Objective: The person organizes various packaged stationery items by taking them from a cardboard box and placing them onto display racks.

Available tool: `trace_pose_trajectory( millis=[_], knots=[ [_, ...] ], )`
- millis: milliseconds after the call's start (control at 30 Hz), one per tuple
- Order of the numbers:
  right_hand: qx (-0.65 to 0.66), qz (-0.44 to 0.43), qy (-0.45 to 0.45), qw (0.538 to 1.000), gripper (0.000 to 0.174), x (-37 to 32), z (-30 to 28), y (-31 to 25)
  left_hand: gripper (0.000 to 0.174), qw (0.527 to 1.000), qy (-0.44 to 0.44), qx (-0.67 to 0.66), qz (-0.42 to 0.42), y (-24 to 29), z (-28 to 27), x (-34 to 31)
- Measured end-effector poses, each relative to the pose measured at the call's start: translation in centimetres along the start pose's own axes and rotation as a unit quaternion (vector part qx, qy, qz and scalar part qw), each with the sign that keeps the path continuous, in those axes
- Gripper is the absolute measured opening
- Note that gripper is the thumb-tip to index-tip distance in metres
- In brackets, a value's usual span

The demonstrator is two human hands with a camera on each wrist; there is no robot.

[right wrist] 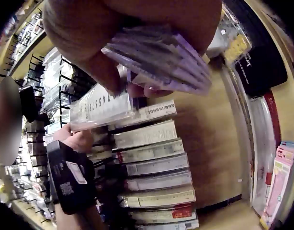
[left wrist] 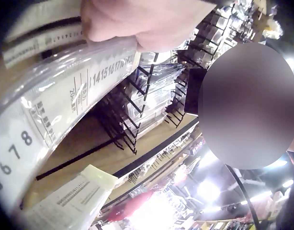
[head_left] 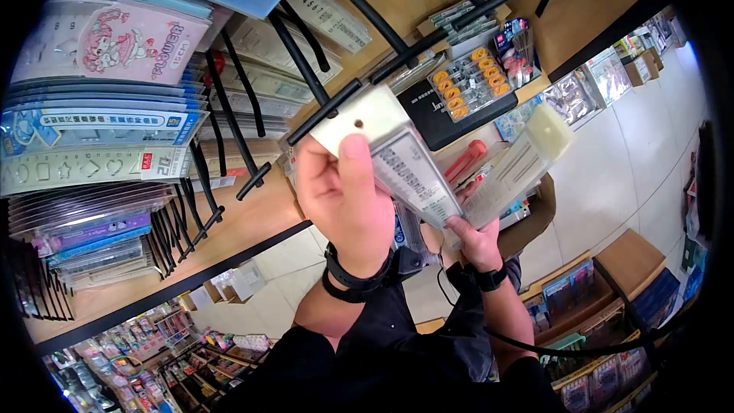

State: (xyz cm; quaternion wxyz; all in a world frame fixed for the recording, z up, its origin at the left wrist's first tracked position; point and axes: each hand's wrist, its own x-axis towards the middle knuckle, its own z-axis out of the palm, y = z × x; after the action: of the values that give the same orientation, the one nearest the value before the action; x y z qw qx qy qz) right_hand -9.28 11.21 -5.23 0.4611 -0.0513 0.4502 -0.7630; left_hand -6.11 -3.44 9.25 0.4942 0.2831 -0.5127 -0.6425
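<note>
My left hand [head_left: 348,199] pinches a clear-packaged ruler [head_left: 417,176] by its pale header, thumb flat beside the punched hole. This header overlaps the tip of a black display hook [head_left: 325,113] in the head view. My right hand [head_left: 478,245] grips the lower end of the packages, with a second clear package [head_left: 516,172] slanting up to the right from it. In the right wrist view the right hand's fingers curl round a stack of clear sleeves [right wrist: 159,60]. Large printed numbers show on the ruler [left wrist: 65,110] in the left wrist view.
Hooks on the left hold packed rulers, including a pink sleeve [head_left: 141,42]. A black box [head_left: 440,118] and a pack with orange round pieces [head_left: 470,80] lie on the wooden shelf behind. An open carton [head_left: 535,218] stands beyond the right hand. Racks [head_left: 596,298] stand lower right.
</note>
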Motion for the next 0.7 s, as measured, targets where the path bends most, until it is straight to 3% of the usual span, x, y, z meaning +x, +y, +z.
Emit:
trace_pose_trajectory(
  millis=[67, 100, 200, 300, 433, 667, 700],
  knots=[
    [-0.002, 0.003, 0.001, 1.000, 0.057, -0.3, -0.2, 0.0, 0.022, 0.996, 0.016, 0.073, 0.048, -0.9, -1.0, -0.7],
    [-0.001, 0.009, 0.003, 1.000, 0.057, -0.3, -0.2, 0.0, 0.012, 0.999, 0.036, 0.019, 0.031, -0.5, -0.4, -1.0],
    [0.010, -0.031, 0.002, 0.999, 0.047, -0.1, 0.3, -0.2, 0.013, 0.998, 0.062, 0.006, 0.010, -0.4, 0.0, -0.5],
    [-0.024, -0.019, 0.001, 1.000, 0.056, 0.2, 0.8, -1.0, 0.012, 0.996, 0.086, 0.010, 0.023, 0.3, 0.9, 1.1],
    [-0.038, -0.071, -0.003, 0.997, 0.055, 0.5, 1.3, -1.7, 0.017, 0.993, 0.064, 0.072, 0.066, 0.5, -0.1, 2.4],
    [0.006, -0.047, -0.012, 0.999, 0.060, 0.4, 1.0, -1.0, 0.014, 0.993, 0.077, 0.040, 0.085, 0.3, 0.4, 2.3],
    [-0.014, -0.060, -0.023, 0.998, 0.053, 0.5, 1.0, -1.0, 0.014, 0.993, 0.077, 0.041, 0.084, 0.3, 0.7, 2.2]
  ],
)
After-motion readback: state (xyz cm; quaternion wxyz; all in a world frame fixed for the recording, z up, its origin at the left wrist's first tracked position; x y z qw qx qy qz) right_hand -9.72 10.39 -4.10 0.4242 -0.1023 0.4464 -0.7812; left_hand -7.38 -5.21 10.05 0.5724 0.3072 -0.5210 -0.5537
